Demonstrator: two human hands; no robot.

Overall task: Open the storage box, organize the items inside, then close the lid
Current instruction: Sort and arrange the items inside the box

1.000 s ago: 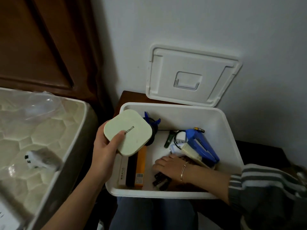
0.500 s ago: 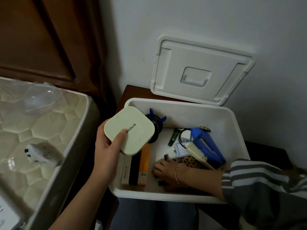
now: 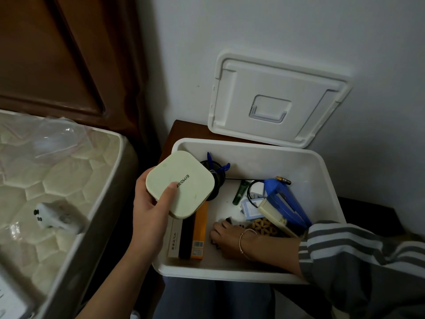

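Observation:
The white storage box stands open, its lid leaning on the wall behind it. My left hand holds a cream square case above the box's left edge, thumb on top. Inside the box, my right hand reaches to the floor with fingers curled over small dark items; what it holds is hidden. Flat boxes, white, black and orange, lie along the left side. A blue stapler, a wooden carved disc, a green tube and a black cable lie at right.
A mattress wrapped in plastic is at left with a small white adapter on it. A dark wooden headboard rises behind. The box sits on a dark wooden stand against a white wall. My knees are below the box.
My right hand has slid a little toward the near left of the box floor. The left hand keeps the cream case in about the same place.

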